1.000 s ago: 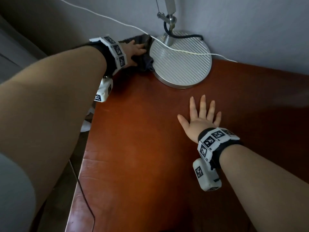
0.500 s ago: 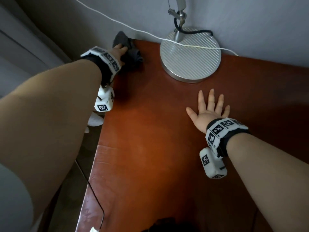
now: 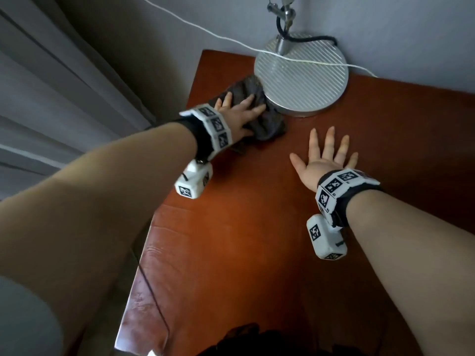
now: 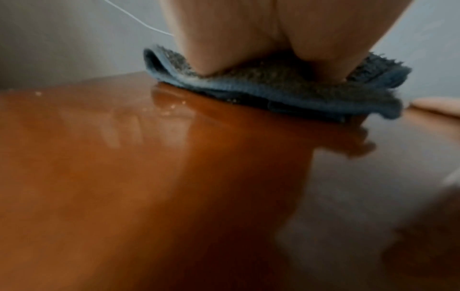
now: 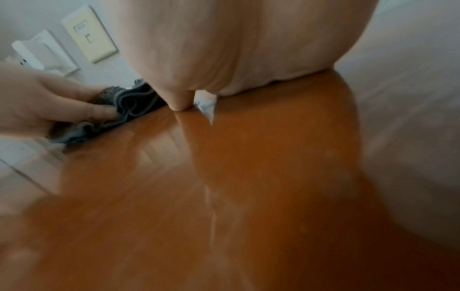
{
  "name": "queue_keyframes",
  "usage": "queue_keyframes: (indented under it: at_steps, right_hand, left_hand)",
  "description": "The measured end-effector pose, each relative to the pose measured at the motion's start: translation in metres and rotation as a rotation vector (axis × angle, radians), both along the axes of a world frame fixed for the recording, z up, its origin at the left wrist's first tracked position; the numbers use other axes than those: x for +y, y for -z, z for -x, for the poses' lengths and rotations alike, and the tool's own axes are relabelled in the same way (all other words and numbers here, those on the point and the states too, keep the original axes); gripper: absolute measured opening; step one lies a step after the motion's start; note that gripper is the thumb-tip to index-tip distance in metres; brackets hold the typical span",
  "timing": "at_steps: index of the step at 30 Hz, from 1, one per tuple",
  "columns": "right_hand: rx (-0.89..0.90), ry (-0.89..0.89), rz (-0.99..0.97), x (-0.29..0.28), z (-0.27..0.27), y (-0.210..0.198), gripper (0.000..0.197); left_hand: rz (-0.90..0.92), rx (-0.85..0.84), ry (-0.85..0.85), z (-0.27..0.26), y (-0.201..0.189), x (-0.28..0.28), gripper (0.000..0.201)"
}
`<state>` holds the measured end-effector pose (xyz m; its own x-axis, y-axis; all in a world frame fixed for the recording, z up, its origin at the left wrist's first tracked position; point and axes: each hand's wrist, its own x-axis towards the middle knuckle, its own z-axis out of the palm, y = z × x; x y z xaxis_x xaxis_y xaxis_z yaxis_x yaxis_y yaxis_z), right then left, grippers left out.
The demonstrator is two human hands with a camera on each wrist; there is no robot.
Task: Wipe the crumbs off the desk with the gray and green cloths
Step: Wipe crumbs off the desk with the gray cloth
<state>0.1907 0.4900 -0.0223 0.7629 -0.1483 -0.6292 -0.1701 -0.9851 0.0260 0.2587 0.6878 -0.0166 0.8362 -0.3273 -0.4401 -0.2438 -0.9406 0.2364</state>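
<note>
A crumpled gray cloth (image 3: 267,127) lies on the red-brown desk (image 3: 257,227), touching the front left rim of the lamp base. My left hand (image 3: 241,101) presses down on it with fingers spread flat. The left wrist view shows the cloth (image 4: 273,86) bunched under my palm, with a few pale crumbs (image 4: 171,107) on the wood just before it. My right hand (image 3: 326,150) lies flat and empty on the desk, right of the cloth, fingers spread. The right wrist view has the cloth (image 5: 134,106) at left under my left fingers (image 5: 99,112). No green cloth is in view.
A round ribbed metal lamp base (image 3: 303,75) stands at the desk's far corner against the wall, with a white cable (image 3: 205,32) running across it. The desk's left edge (image 3: 164,201) drops off beside a gray curtain (image 3: 51,98). Something dark (image 3: 244,335) sits at the near edge.
My left hand has dragged the gray cloth from the far left corner toward me and right, up against the lamp base. The right hand stays flat on the desk.
</note>
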Motion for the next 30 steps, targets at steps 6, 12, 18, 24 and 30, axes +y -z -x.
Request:
queue_keyframes:
  at_steps: [6,12,18,24,30]
  right_hand:
    - [-0.006,-0.006,-0.012,0.0,-0.001,0.0,0.072]
    - [-0.048,-0.024,-0.007,0.0,0.003,0.002,0.071]
    - [-0.096,-0.036,0.002,-0.001,0.007,0.003,0.071]
    - [-0.137,-0.039,-0.024,-0.001,0.011,0.003,0.071]
    - [-0.137,-0.037,-0.044,-0.002,0.012,-0.001,0.072]
  left_hand:
    - [-0.14,0.004,-0.155,0.0,0.005,0.021,0.061]
    - [0.094,0.031,-0.491,0.029,-0.007,0.082,0.061]
    - [0.304,-0.119,-0.288,0.083,-0.023,0.047,0.057]
    - [-0.162,0.191,0.04,0.125,-0.003,-0.019,0.082]
    - [-0.005,0.095,-0.484,0.13,-0.004,0.069,0.064]
